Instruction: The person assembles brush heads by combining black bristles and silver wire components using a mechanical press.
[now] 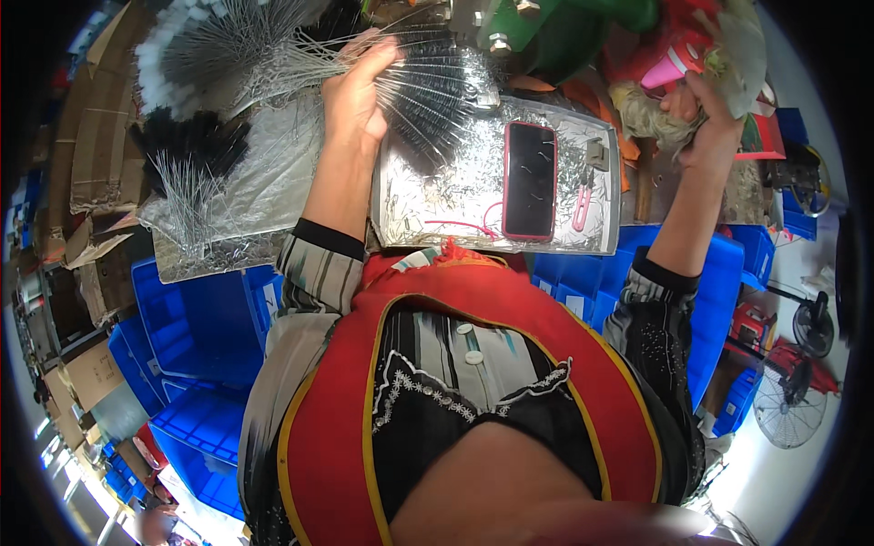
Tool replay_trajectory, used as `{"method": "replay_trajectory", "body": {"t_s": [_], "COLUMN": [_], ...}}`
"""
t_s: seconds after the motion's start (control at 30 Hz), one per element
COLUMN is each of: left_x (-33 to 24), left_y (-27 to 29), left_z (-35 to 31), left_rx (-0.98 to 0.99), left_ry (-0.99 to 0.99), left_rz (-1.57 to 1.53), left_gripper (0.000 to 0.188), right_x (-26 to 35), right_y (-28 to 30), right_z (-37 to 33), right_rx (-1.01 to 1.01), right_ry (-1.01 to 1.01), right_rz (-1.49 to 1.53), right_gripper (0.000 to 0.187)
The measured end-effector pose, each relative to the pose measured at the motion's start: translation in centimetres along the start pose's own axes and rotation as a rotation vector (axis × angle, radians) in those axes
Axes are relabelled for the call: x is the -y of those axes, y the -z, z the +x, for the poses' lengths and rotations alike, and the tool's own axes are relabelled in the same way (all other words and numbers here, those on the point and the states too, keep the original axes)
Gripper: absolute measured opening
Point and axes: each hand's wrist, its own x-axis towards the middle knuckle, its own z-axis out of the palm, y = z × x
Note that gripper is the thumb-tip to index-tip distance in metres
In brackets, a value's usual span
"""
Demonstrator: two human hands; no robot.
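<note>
Left hand point(355, 98), head view: fingers closed around a bundle of black-bristled wire brushes point(423, 102) above the tray's point(432, 200) far left part, long axis roughly crosswise, bristles fanning toward the person's right, bare stems leftward. Right hand point(708, 123): fingers curled beside pale cloth point(651, 116); whether they pinch anything, I cannot tell.

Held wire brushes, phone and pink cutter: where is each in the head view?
Held wire brushes point(424, 102): head view, black bristles.
Phone point(530, 181): head view, dark screen.
Pink cutter point(582, 204): head view, handle.
</note>
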Motion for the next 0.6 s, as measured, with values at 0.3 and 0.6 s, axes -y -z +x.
{"method": "replay_trajectory", "body": {"t_s": [0.3,0.6], "left_x": [1.0,0.4], "left_y": [0.8,-0.3], "left_z": [0.4,0.0], "left_rx": [-0.023,-0.075], "left_ry": [-0.096,-0.075], "left_rz": [-0.175,-0.109], "left_gripper": [0.032,0.034], "right_x": [-1.0,-1.2], "right_y": [0.5,0.5], "right_z": [0.1,0.0], "right_rx": [0.023,0.044], "right_ry": [-0.045,-0.026], "right_rz": [0.014,0.001], "right_gripper": [0.021,0.023]}}
